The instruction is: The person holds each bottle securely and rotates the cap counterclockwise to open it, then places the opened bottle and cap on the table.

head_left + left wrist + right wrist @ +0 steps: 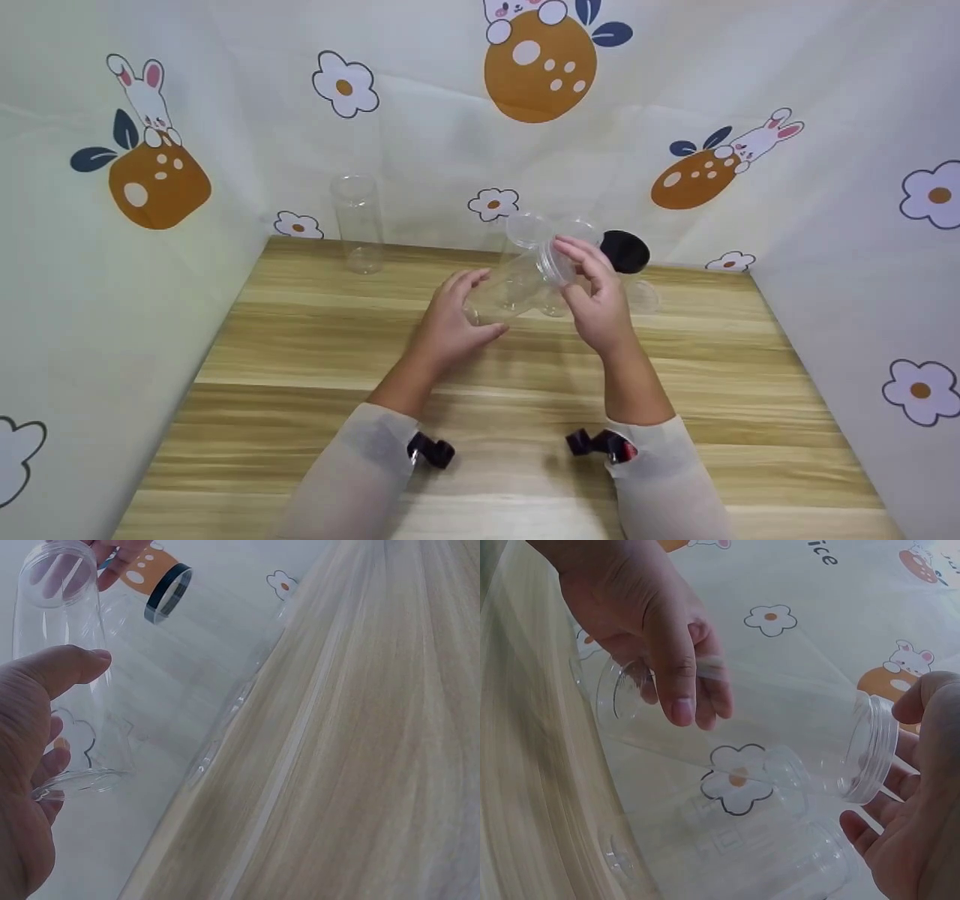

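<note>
A clear plastic jar (525, 279) hangs tilted over the wooden table (315, 352), held between both hands. My left hand (484, 304) grips its closed bottom end, thumb on one side and fingers on the other. My right hand (566, 270) curls round the threaded open mouth (874, 750). The left wrist view shows my left hand (79, 705) against the jar (60, 615). In the right wrist view the jar (780, 720) spans from my left hand (694, 701) to my right hand (889, 754).
A tall clear jar (358, 221) stands upright at the back left. Behind the hands are another clear jar (525, 229), a jar lying on its side (641, 296) and a black lid (625, 251). Patterned cloth walls enclose the table on three sides.
</note>
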